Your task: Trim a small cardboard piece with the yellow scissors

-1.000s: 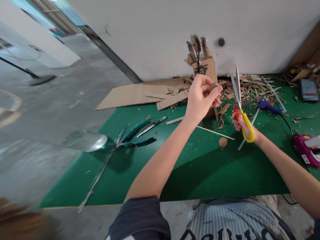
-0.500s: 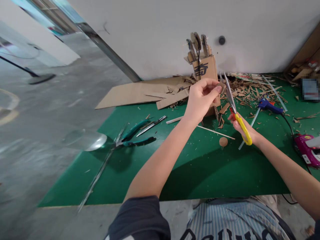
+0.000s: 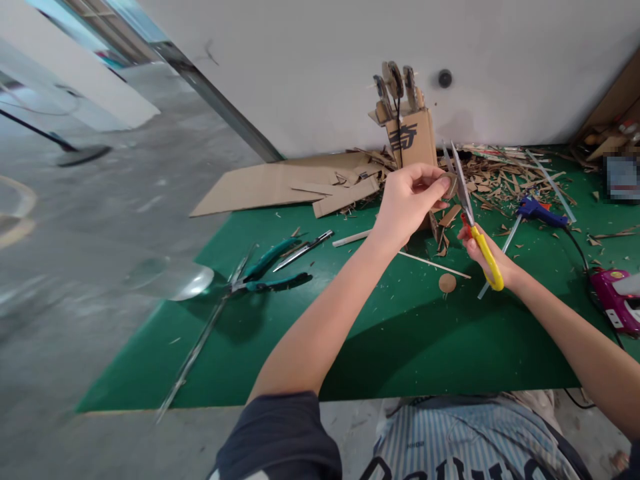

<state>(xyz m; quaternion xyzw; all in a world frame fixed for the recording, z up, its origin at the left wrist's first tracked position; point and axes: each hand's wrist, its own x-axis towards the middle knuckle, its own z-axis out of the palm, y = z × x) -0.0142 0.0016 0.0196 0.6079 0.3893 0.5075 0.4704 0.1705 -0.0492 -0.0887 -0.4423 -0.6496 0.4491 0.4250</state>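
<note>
Between thumb and fingers, my left hand [image 3: 413,200] pinches a small piece of cardboard [image 3: 451,185]. Yellow-handled scissors [image 3: 480,241] are in my right hand [image 3: 487,257], their blades parted and pointing up beside the cardboard piece. Whether the blades touch it I cannot tell. Below the hands, a round cardboard disc [image 3: 447,283] lies flat on the green table. A thin wooden stick [image 3: 434,264] rests just behind the disc. Behind my left hand stands a cardboard box structure [image 3: 414,137] with a dark printed character and several round-ended parts on top.
Cardboard scraps [image 3: 493,180] are heaped along the wall. At right lie a blue glue gun [image 3: 543,211] and a magenta device [image 3: 617,300]. Green-handled pliers [image 3: 270,267], a utility knife [image 3: 304,251] and a flat cardboard sheet [image 3: 260,187] are at left on the green table [image 3: 400,353].
My left hand and the cardboard piece have shifted slightly right and down. The scissor blades stand a little wider apart. My right hand stays nearly where it was.
</note>
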